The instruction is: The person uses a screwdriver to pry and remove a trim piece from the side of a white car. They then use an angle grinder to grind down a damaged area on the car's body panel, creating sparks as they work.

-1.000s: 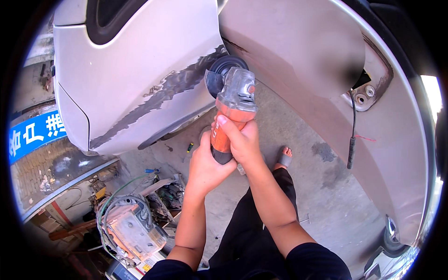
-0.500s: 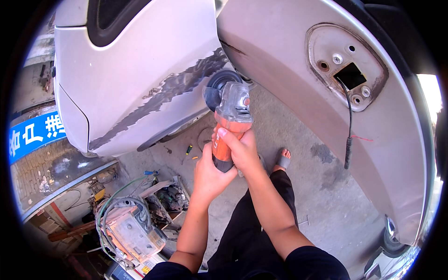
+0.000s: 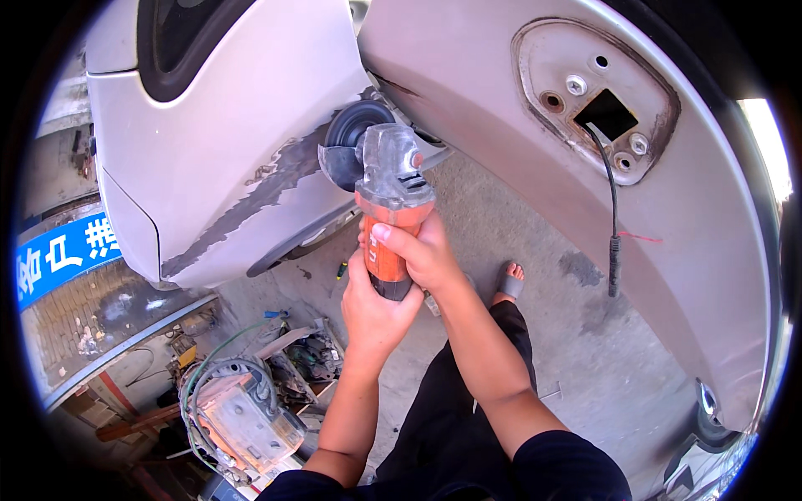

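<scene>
Both my hands are wrapped round an orange and grey angle grinder (image 3: 393, 192). My right hand (image 3: 422, 255) grips the upper part of its body, thumb laid across the top. Lower down, my left hand (image 3: 376, 313) closes round the dark rear end. A black round disc (image 3: 361, 125) with a guard sits at the grinder's head. It overlaps the upper end of a bare grey strip (image 3: 242, 209) with ragged paint edges on the silver car panel (image 3: 276, 108). Whether the disc touches the panel, I cannot tell.
At the right stands an open silver door (image 3: 585, 200) with a recessed plate (image 3: 555, 63) and a dangling black cable (image 3: 614, 259). A dusty machine with coiled cables (image 3: 251, 417) stands lower left. A blue sign (image 3: 67, 255) lies beyond. My sandalled foot (image 3: 510, 280) rests on concrete.
The grinder has moved up and left, and its disc now covers part of the bare strip's upper end. Both hands keep their grip. The whole view has turned slightly.
</scene>
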`<state>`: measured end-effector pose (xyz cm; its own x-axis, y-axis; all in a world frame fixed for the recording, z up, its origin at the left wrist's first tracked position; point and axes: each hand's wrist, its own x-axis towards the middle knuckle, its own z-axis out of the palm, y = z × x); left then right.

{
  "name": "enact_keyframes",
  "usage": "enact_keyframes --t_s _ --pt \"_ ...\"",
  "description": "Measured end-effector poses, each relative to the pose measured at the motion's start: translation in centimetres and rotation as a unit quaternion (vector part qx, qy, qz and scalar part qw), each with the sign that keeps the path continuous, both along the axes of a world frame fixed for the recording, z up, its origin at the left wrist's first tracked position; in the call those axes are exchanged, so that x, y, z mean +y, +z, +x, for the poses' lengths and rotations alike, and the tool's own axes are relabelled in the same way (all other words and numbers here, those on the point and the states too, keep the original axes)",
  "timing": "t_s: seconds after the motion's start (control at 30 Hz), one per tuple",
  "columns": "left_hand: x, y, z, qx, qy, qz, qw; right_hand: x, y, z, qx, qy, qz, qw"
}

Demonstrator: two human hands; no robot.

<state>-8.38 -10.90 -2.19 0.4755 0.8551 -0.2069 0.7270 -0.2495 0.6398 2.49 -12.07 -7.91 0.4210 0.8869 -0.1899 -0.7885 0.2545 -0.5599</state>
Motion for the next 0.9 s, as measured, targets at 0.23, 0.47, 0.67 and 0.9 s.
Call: enact_keyframes --t_s 0.23,0.47,0.67,0.9 --pt "0.5 -0.1 0.6 0.035 0.002 0.032 0.999 0.5 0.2 0.5 0.021 -0.011 0.015 1.000" --pt "-2.6 -1.5 -3.9 0.069 -0.048 0.020 0.996 -1.1 -4.1 -2.8 0.156 0.034 0.017 0.987" --pt "-7.9 -2.5 -10.4 0.081 -0.220 0.101 0.967 -5.9 -6.5 -8.1 0.132 0.034 -0.088 0.987" --pt "-14.3 -4.3 -14.8 0.088 -0.219 0.073 0.969 -12.8 -7.3 -11.6 0.123 0.011 -0.164 0.979"
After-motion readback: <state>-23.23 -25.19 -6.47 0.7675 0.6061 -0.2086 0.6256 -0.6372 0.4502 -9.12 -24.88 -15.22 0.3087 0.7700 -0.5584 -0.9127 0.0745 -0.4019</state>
